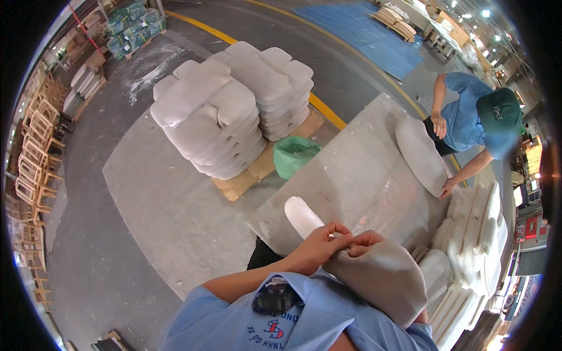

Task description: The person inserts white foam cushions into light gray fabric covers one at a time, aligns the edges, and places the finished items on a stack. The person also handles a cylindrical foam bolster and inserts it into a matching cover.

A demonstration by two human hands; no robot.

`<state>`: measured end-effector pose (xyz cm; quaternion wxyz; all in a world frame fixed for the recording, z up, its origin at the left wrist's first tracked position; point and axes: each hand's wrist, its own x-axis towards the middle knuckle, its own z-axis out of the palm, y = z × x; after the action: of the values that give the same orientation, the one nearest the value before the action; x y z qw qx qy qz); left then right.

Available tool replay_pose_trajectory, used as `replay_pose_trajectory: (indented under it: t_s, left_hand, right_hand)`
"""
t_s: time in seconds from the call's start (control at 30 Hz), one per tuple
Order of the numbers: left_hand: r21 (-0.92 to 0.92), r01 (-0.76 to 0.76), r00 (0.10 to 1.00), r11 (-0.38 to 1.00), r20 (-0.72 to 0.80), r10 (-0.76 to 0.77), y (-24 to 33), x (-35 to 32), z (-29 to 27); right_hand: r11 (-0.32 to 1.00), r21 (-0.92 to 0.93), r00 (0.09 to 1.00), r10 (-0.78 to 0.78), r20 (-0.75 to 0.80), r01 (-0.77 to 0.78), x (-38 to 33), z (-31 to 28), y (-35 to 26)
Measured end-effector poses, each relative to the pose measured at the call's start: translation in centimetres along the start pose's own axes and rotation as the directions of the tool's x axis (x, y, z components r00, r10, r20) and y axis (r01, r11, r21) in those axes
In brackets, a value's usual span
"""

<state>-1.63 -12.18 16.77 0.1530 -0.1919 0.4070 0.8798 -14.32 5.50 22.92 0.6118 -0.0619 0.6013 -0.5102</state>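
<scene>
Hands meet at our chest: our left hand [319, 245] and right hand [366, 238] both pinch closed on the grey cushion cover [380, 278], held above the bench [351, 181] edge, near a white foam piece [301, 215].

So the cushion [380, 278] sits right up against the person's chest, both hands on its far edge, left hand [319, 245] just left of the right hand [366, 238]. The surface [357, 175] stretches out ahead. Two pallet stacks of pads [234, 105] stand on the floor beyond-left, a bag [294, 155] between them and the surface. Co-worker [474, 117] stands far right.
</scene>
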Motion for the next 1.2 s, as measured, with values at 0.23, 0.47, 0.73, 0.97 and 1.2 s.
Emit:
replay_pose_trajectory:
  t_s: [0.23,0.47,0.73,0.97,1.2]
  left_hand:
    - [-0.316,0.255,0.881,0.914,0.466,-0.084,-3.3,-1.9,-2.7]
    - [-0.584,-0.064,0.990,0.809,0.064,0.125,-4.0,-1.7,-3.6]
    - [0.250,-0.314,0.670,0.916,-0.625,0.400,-1.4,-1.0,-6.0]
    - [0.576,-0.149,0.411,0.804,-0.703,0.581,-2.0,1.6,-9.0]
    - [0.188,-0.068,0.601,0.980,-0.776,0.191,-4.8,5.2,-11.8]
  right_hand:
    - [1.000,0.024,0.927,0.004,0.376,-0.014,2.5,-0.5,-2.5]
    - [0.988,-0.157,0.991,-0.008,-0.134,-0.013,6.1,1.5,-3.4]
    - [0.583,-0.693,0.882,-0.439,0.171,0.424,13.1,3.0,-4.8]
    - [0.500,-0.781,0.896,-0.414,0.163,0.374,18.4,3.1,-4.5]
    - [0.546,-0.635,0.832,-0.437,0.341,0.547,25.9,-0.1,0.5]
